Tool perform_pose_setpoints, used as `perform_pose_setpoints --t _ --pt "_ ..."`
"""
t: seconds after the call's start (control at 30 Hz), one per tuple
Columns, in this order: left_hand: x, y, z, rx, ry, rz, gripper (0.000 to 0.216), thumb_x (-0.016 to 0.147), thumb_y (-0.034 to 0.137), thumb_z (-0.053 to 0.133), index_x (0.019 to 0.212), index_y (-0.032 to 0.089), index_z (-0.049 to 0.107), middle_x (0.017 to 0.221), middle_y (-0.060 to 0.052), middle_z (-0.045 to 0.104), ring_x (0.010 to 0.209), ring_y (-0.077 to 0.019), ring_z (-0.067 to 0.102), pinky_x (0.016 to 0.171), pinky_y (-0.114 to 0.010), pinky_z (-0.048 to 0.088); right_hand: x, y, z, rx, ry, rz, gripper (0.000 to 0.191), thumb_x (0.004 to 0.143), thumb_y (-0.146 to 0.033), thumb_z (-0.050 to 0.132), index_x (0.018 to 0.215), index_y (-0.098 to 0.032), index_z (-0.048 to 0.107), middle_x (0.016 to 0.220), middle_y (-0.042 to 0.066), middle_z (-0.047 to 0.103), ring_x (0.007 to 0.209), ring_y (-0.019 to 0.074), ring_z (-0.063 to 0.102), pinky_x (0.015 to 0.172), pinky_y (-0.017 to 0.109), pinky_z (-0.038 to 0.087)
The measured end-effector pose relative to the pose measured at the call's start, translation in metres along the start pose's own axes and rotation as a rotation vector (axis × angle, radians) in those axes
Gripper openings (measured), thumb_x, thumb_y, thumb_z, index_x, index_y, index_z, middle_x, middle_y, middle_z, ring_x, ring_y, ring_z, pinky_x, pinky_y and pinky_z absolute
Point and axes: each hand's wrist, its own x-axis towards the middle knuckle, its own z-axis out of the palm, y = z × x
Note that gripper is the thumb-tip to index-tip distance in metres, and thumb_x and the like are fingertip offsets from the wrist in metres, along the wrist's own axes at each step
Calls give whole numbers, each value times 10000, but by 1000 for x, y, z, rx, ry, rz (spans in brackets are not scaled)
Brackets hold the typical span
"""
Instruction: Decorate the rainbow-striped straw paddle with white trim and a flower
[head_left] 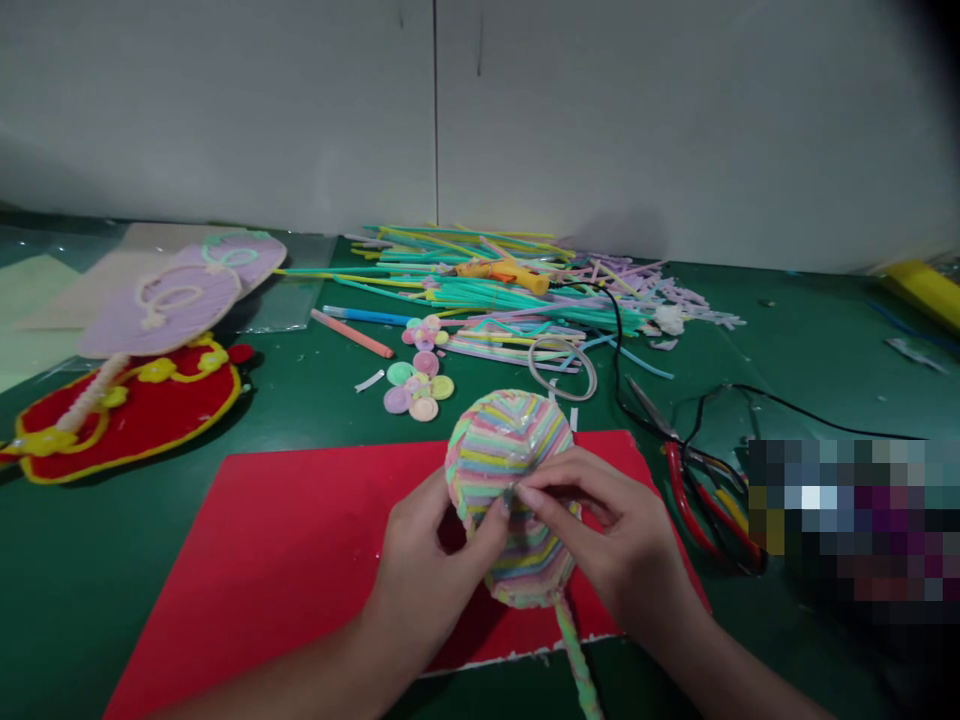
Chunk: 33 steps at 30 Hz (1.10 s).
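A round fan woven of pastel striped strips (499,450) is held up over a red sheet (300,540) on the green table. Its twisted handle (577,660) points down toward me. My left hand (427,570) grips the fan's left edge from behind, thumb on the front. On the fan's right side, my right hand (607,530) is closed, its thumb and forefinger pinching the surface near the middle. What the fingertips pinch is too small to make out.
Behind lie a heap of coloured straws (480,280), small coiled discs (416,385), a tape ring (562,365) and a pink pen (352,333). Red-handled scissors (690,470) and black cables lie to the right. Finished purple (172,300) and red fans (127,410) lie to the left.
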Motion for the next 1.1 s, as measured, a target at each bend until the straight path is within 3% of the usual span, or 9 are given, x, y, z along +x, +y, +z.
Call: perform_pose_setpoints --t 0.8,1.1 --pt "0 -1 1 94 11 34 61 755 186 581 774 184 639 606 49 614 456 -73 458 400 -155 332 0 -2 2 -138 44 -119 80 772 -110 624 768 -161 686 737 36 672 684 117 635 559 167 515" --pt "1 -2 1 58 -4 -22 62 755 213 582 754 181 634 624 39 636 496 -88 514 421 -158 370 0 2 2 -66 38 -26 68 765 -148 635 774 -173 697 759 37 683 686 127 654 558 171 541"
